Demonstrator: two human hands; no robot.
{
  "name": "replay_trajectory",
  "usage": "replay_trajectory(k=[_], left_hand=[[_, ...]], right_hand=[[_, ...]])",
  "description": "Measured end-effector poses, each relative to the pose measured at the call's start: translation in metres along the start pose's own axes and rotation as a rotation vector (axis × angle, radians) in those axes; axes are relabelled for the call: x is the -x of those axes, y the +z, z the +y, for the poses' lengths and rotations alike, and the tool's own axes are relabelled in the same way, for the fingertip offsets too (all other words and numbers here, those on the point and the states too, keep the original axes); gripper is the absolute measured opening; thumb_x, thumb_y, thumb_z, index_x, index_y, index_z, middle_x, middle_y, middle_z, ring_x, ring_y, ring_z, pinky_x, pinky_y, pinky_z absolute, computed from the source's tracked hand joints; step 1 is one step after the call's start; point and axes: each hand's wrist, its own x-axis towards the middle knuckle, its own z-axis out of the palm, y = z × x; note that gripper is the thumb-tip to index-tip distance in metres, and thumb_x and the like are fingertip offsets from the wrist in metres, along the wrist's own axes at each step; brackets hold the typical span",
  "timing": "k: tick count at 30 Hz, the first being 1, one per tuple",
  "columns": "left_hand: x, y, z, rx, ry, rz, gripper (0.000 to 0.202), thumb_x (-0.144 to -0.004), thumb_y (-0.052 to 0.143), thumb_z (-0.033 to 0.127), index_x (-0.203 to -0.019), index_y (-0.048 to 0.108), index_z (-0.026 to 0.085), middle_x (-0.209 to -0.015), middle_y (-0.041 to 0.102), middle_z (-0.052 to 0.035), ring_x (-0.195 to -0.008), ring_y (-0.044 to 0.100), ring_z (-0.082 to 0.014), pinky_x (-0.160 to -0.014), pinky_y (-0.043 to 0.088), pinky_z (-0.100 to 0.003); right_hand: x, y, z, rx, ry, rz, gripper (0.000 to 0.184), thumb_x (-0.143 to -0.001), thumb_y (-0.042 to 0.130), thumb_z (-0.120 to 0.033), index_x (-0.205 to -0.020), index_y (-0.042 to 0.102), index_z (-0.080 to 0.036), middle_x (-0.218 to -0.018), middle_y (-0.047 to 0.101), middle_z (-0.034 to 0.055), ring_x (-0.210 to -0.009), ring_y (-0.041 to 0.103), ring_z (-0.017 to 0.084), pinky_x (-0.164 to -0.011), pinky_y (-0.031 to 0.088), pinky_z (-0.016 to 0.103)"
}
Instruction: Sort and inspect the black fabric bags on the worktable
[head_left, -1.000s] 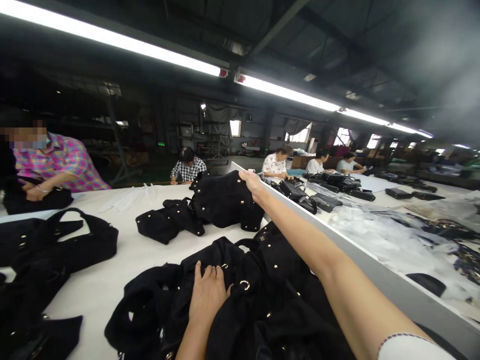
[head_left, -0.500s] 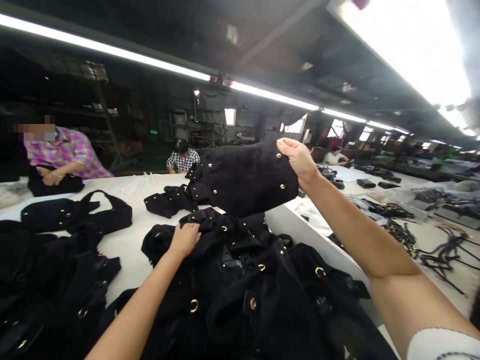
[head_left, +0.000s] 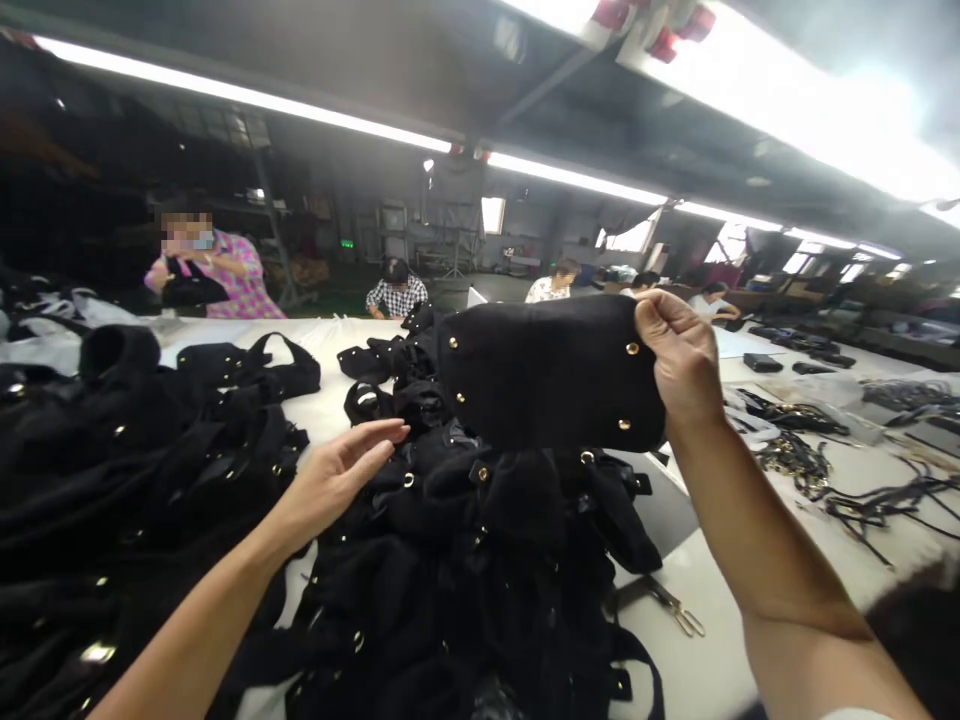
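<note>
Bare left grip [head_left: 337, 480], bare right grip [head_left: 679, 355]

A bag [head_left: 547, 375] is hanging at centre frame, gripped by the right hand [head_left: 679, 355], above a pile [head_left: 480, 570] lying on the table [head_left: 705, 665] at lower centre. The left hand [head_left: 337, 480] is hovering, fingers spread, left of the bag over the pile. A second pile [head_left: 112, 470] is lying at left, and straps [head_left: 862, 480] are sprawling at right.

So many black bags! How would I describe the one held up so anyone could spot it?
On the long white table lies a heap of black fabric bags with gold studs. Just above it, the right hand grips one black studded fabric bag by its upper corner. Unlike its neighbours, it hangs clear of the table.
</note>
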Motion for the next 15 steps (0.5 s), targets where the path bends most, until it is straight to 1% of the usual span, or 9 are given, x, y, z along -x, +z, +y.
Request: replay_trajectory(k=[2,4,6,8,9,10,12,13,15], left_hand=[[0.030,0.008,0.017,0.362,-0.079,-0.013,0.055,-0.089,0.059,0.058,-0.128,0.062,0.019,-0.128,0.068,-0.0131,-0.120,0.063,-0.0302,-0.106,0.050,-0.046],[0.050,0.010,0.017,0.660,-0.170,-0.041,0.064,-0.090,0.050,0.066,-0.129,0.061,0.017,-0.127,0.067,-0.0165,-0.123,0.060,-0.0346,-0.104,0.050,-0.054],[0.068,0.007,0.002,0.861,-0.260,0.030,0.063,-0.093,0.043,0.066,-0.124,0.065,0.016,-0.124,0.069,-0.0148,-0.123,0.060,-0.0349,-0.103,0.050,-0.056],[0.088,0.002,-0.020,0.990,-0.327,0.210,0.054,-0.097,0.041,0.058,-0.120,0.068,0.018,-0.122,0.071,-0.0088,-0.122,0.061,-0.0293,-0.105,0.051,-0.050],[0.100,0.000,-0.032,1.031,-0.343,0.319,0.052,-0.098,0.041,0.056,-0.120,0.068,0.018,-0.122,0.071,-0.0065,-0.122,0.061,-0.0269,-0.105,0.051,-0.046],[0.112,-0.001,-0.044,1.059,-0.344,0.414,0.053,-0.098,0.041,0.057,-0.123,0.067,0.019,-0.124,0.071,-0.0054,-0.123,0.060,-0.0257,-0.105,0.052,-0.043],[0.140,-0.001,-0.066,1.096,-0.368,0.529,0.060,-0.093,0.047,0.064,-0.127,0.065,0.018,-0.127,0.069,-0.0076,-0.124,0.060,-0.0282,-0.102,0.054,-0.043],[0.153,0.000,-0.077,1.088,-0.403,0.567,0.058,-0.090,0.054,0.062,-0.127,0.065,0.018,-0.126,0.069,-0.0092,-0.122,0.061,-0.0297,-0.100,0.056,-0.043],[0.179,0.004,-0.097,1.018,-0.551,0.605,0.046,-0.080,0.075,0.039,-0.120,0.069,0.017,-0.120,0.072,-0.0103,-0.113,0.067,-0.0294,-0.091,0.060,-0.038]], right_hand=[[0.026,0.017,-0.011,0.093,-0.195,-0.003,0.017,-0.093,0.064,-0.035,-0.084,0.064,-0.020,-0.072,0.053,-0.0026,-0.066,0.053,0.012,-0.065,0.046,0.025],[0.058,0.041,-0.017,0.173,-0.433,-0.109,0.013,-0.097,0.057,-0.029,-0.091,0.065,-0.021,-0.080,0.057,0.0001,-0.075,0.056,0.015,-0.073,0.048,0.030],[0.097,0.068,-0.015,0.170,-0.651,-0.357,0.010,-0.099,0.054,-0.025,-0.100,0.063,-0.021,-0.085,0.060,0.0023,-0.081,0.058,0.018,-0.080,0.049,0.035],[0.145,0.092,-0.001,0.144,-0.793,-0.650,0.009,-0.099,0.054,-0.021,-0.105,0.060,-0.020,-0.083,0.060,0.0024,-0.082,0.057,0.018,-0.083,0.049,0.035],[0.171,0.102,0.011,0.157,-0.819,-0.784,0.008,-0.099,0.054,-0.020,-0.105,0.059,-0.018,-0.082,0.060,0.0022,-0.081,0.055,0.017,-0.083,0.048,0.033],[0.199,0.110,0.025,0.191,-0.811,-0.864,0.007,-0.100,0.053,-0.019,-0.102,0.059,-0.017,-0.079,0.059,0.0017,-0.079,0.054,0.016,-0.082,0.047,0.032],[0.254,0.119,0.057,0.290,-0.728,-1.013,0.014,-0.102,0.047,-0.016,-0.096,0.060,-0.015,-0.076,0.058,0.0015,-0.074,0.050,0.016,-0.073,0.043,0.031],[0.280,0.119,0.073,0.329,-0.684,-1.090,0.018,-0.101,0.044,-0.013,-0.095,0.061,-0.015,-0.077,0.058,0.0021,-0.073,0.049,0.017,-0.069,0.041,0.031],[0.325,0.115,0.098,0.383,-0.564,-1.210,0.020,-0.098,0.045,-0.008,-0.094,0.063,-0.015,-0.079,0.060,0.0031,-0.076,0.050,0.018,-0.065,0.039,0.032]])
